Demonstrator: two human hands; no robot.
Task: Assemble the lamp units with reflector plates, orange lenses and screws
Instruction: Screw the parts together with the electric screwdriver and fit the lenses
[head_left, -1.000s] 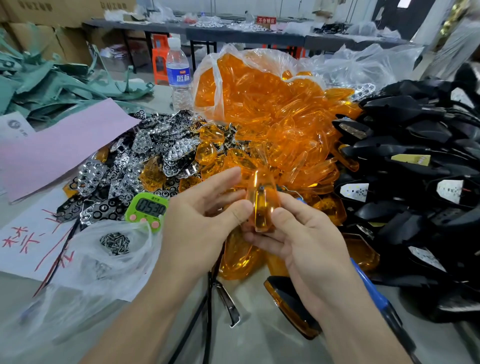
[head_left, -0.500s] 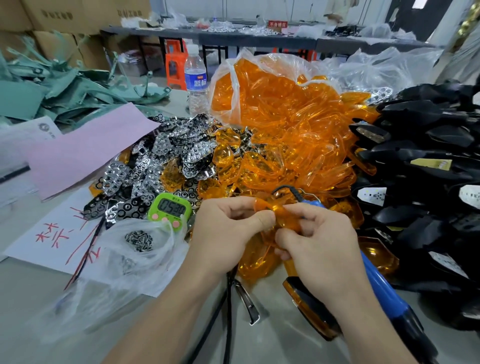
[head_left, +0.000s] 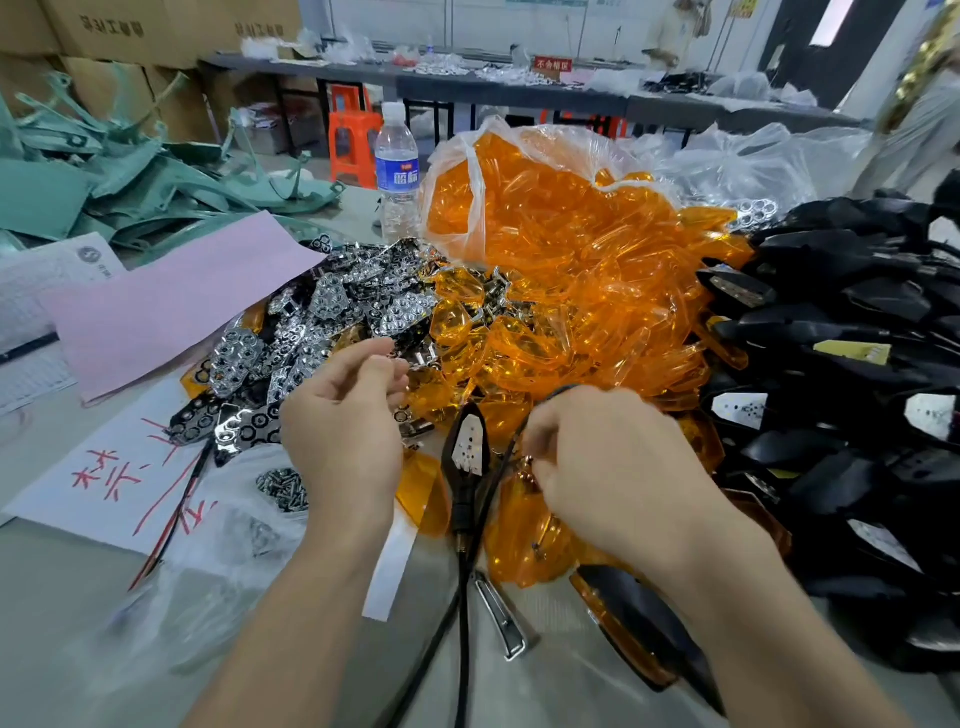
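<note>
Lamp unit lies between the left hand, loosely curled and empty, and the right hand, curled, grip unclear.

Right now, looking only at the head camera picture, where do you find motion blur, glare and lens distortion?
Head view: the right hand is smeared by motion at its fingers, while the left hand is sharper; glare glints off the chrome reflector plates and the orange lenses; the far table bends under wide-angle distortion; the bright opening at top right is blown out.
</note>
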